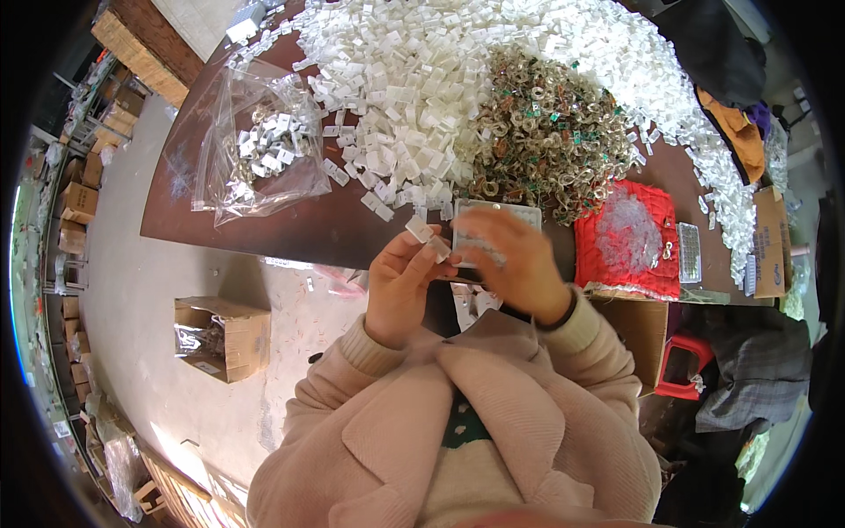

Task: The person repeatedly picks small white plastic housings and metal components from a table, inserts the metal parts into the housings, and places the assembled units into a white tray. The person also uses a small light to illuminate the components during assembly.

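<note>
Head view: left hand (398, 280), frame centre, pinched small white pieces (419, 230) between thumb and fingers. Right hand (521, 268), just right of it, was blurred; could not tell its grip. It partly covered a clear tray (532, 210) by the desk's (345, 234) lower edge. White pile (396, 114) filled upper centre; ring heap (546, 141) lay right of centre, red cloth (597, 264) below it; clear bag (264, 201) lay upper left.

Bright light (173, 447) crosses the pale floor (132, 290) beside a brown table (295, 236).
</note>
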`<state>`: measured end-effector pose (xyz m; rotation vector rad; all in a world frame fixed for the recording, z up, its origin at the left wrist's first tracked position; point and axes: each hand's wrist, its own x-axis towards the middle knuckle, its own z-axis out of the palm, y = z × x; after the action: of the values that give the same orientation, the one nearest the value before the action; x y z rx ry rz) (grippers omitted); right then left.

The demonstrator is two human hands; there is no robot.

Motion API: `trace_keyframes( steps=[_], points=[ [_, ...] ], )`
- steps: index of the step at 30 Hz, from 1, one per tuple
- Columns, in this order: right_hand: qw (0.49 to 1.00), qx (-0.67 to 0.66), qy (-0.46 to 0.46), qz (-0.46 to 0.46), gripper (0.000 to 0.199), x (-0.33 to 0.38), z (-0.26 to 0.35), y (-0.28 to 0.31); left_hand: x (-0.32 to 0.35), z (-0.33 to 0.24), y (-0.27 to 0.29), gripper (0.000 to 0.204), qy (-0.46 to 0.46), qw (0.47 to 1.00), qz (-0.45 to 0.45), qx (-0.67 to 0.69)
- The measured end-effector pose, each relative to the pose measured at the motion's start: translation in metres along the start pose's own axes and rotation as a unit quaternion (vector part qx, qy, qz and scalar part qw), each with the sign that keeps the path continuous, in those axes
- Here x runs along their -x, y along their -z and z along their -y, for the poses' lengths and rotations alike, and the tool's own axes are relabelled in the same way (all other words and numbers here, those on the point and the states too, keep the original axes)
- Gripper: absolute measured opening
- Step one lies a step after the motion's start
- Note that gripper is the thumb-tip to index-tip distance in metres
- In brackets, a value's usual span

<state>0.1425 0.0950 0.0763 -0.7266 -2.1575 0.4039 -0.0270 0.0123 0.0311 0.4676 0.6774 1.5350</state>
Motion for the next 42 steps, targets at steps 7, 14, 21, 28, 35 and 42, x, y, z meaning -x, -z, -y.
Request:
trace_keyframes(
  steps=[7, 14, 21, 28, 35, 42],
  points=[
    [0.964, 0.255, 0.011, -0.079, 0.018, -0.082, -0.101, 0.010, 0.002, -0.002, 0.009, 0.028, -0.014, 0.999, -0.037, -0.026],
    [0.944, 0.328, -0.003, -0.046, 0.019, -0.103, -0.128, 0.005, 0.002, -0.005, 0.021, 0.027, -0.008, 0.999, -0.032, -0.020],
    [0.975, -0.043, -0.136, -0.168, 0.012, -0.105, -0.115, 0.027, 0.001, -0.002, 0.022, 0.027, -0.002, 0.999, -0.026, -0.024],
    [0.979, -0.171, -0.098, -0.051, 0.014, -0.055, -0.033, 0.030, 0.001, -0.011, -0.004, 0.026, -0.142, 0.977, 0.102, -0.123],
    [0.990, -0.081, -0.074, -0.089, 0.025, -0.004, 0.031, 0.008, 0.003, -0.008, -0.026, 0.030, -0.189, 0.962, 0.120, -0.154],
    [0.986, 0.112, 0.115, -0.042, 0.040, 0.001, 0.027, 0.020, 0.010, -0.012, -0.021, 0.032, -0.145, 0.974, 0.120, -0.129]
  ],
)
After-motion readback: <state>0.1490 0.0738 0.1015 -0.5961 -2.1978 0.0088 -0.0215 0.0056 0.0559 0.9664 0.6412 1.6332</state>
